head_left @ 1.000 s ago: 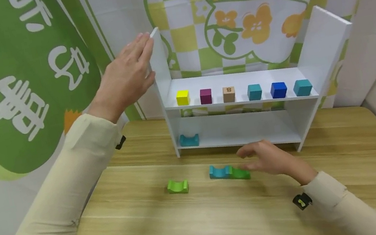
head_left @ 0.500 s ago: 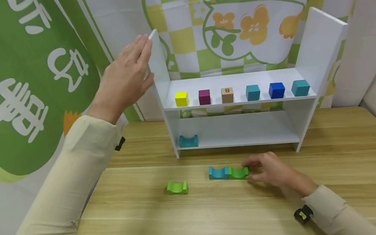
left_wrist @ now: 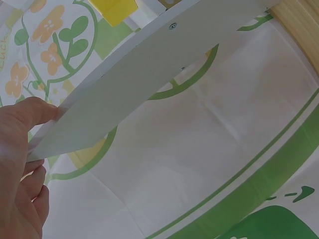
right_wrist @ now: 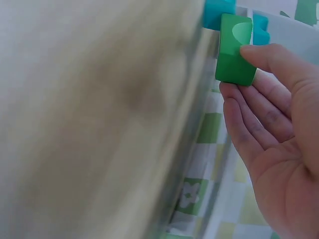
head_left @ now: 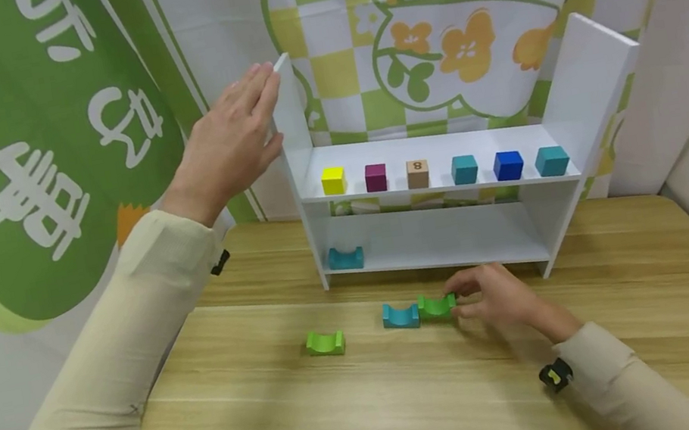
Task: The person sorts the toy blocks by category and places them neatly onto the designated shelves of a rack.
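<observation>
My left hand [head_left: 231, 143] holds the top of the left side panel of a white two-tier shelf [head_left: 437, 229]. In the left wrist view, the thumb and fingers [left_wrist: 37, 112] lie on either side of that panel [left_wrist: 119, 94]. My right hand [head_left: 501, 299] pinches a green block with a curved hollow [head_left: 437, 306] by its right end, thumb on one side and fingers on the other. This green block [right_wrist: 234, 55] is raised slightly above the tabletop, just beside a teal hollowed block [head_left: 400, 316]. Further left lies a light green hollowed block [head_left: 325, 343].
On the upper shelf stands a row of cubes: yellow [head_left: 334, 181], purple [head_left: 376, 178], wooden with a digit [head_left: 418, 173], and teal and blue ones. A teal hollowed block [head_left: 346, 258] sits at the lower shelf's left end. Patterned cloth [head_left: 324, 19] hangs behind.
My right hand has closed on the green block's right end and lifted it a little, away from the teal block beside it. The left hand has stayed on the shelf panel.
</observation>
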Tool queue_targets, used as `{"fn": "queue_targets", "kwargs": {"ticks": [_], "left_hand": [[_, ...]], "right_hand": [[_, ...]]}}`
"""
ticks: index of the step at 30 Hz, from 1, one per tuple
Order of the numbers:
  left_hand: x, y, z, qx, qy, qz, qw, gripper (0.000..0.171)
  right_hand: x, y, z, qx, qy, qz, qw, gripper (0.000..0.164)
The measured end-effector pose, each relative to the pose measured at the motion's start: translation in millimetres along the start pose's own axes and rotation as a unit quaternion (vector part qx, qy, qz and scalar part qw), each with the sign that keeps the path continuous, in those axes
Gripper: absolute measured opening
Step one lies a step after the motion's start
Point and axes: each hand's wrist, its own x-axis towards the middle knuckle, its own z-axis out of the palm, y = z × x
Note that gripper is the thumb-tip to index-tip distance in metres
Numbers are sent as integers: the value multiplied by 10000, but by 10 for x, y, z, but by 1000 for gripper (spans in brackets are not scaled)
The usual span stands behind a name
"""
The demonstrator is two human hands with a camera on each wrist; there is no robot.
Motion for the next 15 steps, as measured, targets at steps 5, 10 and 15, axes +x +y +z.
{"fn": "queue_targets", "kwargs": {"ticks": [5, 10, 15], "left_hand": [[5, -2, -8, -12, -7, -2, 10000, 73], [6, -3, -11, -13, -12, 7, 10000, 73], [0, 6, -1, -16, 5, 9, 10000, 73]], "right_hand": [[115, -71, -168, 44, 25, -10, 10000, 29], [269, -155, -309, 124, 128, -25, 9998, 33], [424, -190, -361, 24, 332, -57, 9994, 37]]}}
